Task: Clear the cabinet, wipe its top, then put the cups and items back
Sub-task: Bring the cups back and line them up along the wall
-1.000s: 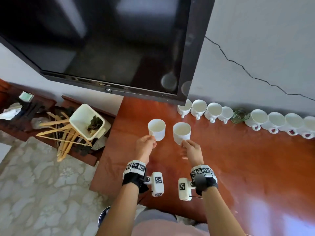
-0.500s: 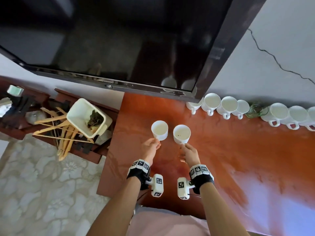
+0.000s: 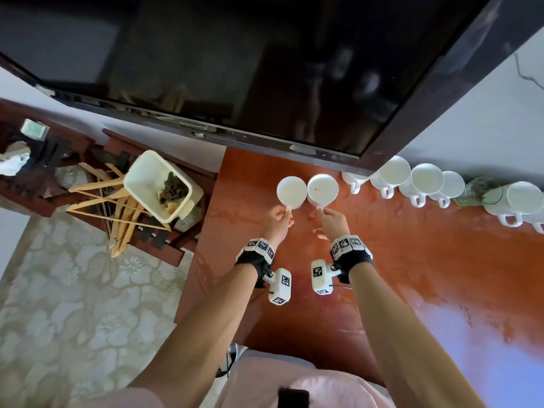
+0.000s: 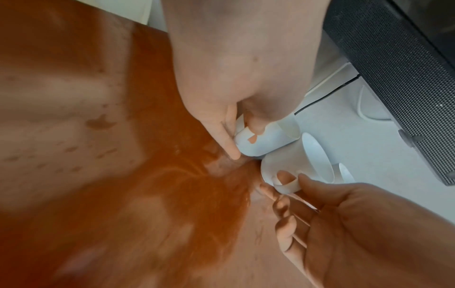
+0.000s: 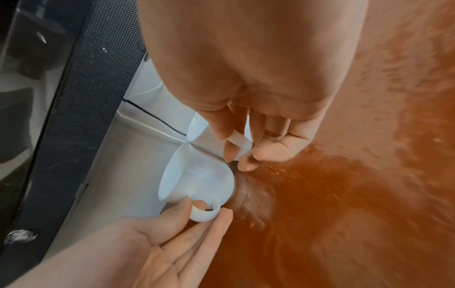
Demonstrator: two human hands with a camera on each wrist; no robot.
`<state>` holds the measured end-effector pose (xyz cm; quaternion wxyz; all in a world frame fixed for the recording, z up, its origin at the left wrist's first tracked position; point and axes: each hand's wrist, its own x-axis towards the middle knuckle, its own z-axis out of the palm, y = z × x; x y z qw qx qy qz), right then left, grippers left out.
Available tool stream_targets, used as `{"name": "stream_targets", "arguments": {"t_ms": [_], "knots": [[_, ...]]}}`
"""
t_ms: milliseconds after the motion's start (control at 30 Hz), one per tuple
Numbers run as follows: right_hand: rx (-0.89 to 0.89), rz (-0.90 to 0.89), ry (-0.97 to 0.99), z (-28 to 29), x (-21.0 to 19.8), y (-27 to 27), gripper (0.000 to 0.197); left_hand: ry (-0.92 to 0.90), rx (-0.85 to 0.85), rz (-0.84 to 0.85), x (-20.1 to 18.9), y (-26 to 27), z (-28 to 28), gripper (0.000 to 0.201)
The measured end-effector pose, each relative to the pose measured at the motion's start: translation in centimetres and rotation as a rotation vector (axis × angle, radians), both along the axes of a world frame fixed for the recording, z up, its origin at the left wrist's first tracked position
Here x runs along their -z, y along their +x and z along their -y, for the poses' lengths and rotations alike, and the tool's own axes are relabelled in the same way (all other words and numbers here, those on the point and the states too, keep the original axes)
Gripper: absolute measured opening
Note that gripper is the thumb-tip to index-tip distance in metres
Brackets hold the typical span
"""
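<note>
The left hand (image 3: 278,220) pinches the handle of one white cup (image 3: 291,192), and the right hand (image 3: 332,222) pinches the handle of a second cup (image 3: 323,189). A second ago both cups were out over the middle of the tabletop (image 3: 382,275), well short of the television (image 3: 235,69); now they have travelled toward the wall and sit side by side, rims nearly touching, just below the television's lower edge. In the wrist views the cup bases look at or very near the wood, though whether they are fully set down I cannot tell.

To the right of the television's corner, the row of cups (image 3: 426,182) lines the wall, with a small glass item (image 3: 474,191) among them. The two carried cups now fall roughly in line with that row's left end, so the putting-back stage looks well along. These two seem about ready to be let go, with care not to knock them together.
</note>
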<state>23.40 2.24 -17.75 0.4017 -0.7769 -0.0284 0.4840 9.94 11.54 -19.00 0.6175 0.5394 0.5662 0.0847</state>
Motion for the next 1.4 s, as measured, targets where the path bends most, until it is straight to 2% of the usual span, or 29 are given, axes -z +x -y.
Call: {"name": "stream_targets", "arguments": {"t_ms": [267,533,733,1067,1400], "knots": [[0.007,0.018,0.022,-2.9,0.0,2.7,0.030,0.097,0.061,-0.041,-0.4,3.7,-3.8,0.016],[-0.004,0.032,0.013,-4.4,-0.5,5.1,0.031,0.157,0.080,-0.075,0.0,6.3,-5.2,0.013],[-0.014,0.040,0.023,-5.2,-0.4,5.7,0.031,0.225,0.078,-0.099,0.3,7.4,-6.0,0.017],[-0.015,0.067,0.033,-5.4,0.3,5.8,0.031,0.211,0.056,-0.095,0.4,8.8,-7.0,0.015],[-0.065,0.147,0.029,-5.3,-0.1,5.3,0.032,0.280,0.131,-0.159,0.6,8.4,-7.0,0.020]]}}
